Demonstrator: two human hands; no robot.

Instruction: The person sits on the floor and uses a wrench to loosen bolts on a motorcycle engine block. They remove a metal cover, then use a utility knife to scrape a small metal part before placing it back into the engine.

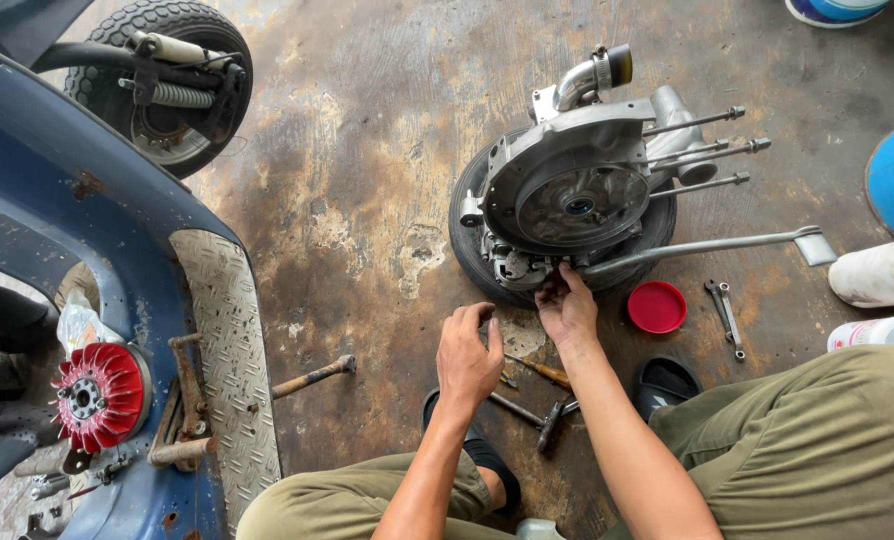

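Seen from above, on a stained, worn concrete floor [367, 180]. At centre right, a grey cast-metal scooter engine [577, 195] lying on its small black tyre [467, 245], round casing face up, thin threaded studs [712, 150] jutting right, a long flat-ended lever [707, 245] reaching toward the right edge. Right hand [567, 305] pressed against the engine's lower edge, fingers curled into the dark mechanism there; whether pinching a small part, impossible to tell. Left hand [469, 355] just beside it, hovering over the floor, fingers loosely bent, holding nothing visible. Under the forearms, a screwdriver [542, 370] and a dark T-shaped tool [537, 415]. Just right of the right hand, a round red lid [657, 307]; beyond it a small steel wrench [727, 315]. Bare floor open left of the engine, up to a wooden-handled tool [312, 377]. Along the left edge, a blue scooter body [57, 190] with ribbed metal footplate [229, 340], a red finned flywheel [100, 395] resting inside, a knobbly wheel with spring [172, 85] at top left. Olive trouser legs [817, 440] filling the bottom; dark sandals [664, 385] beneath. Blue and white containers [892, 230] crowding the right edge.
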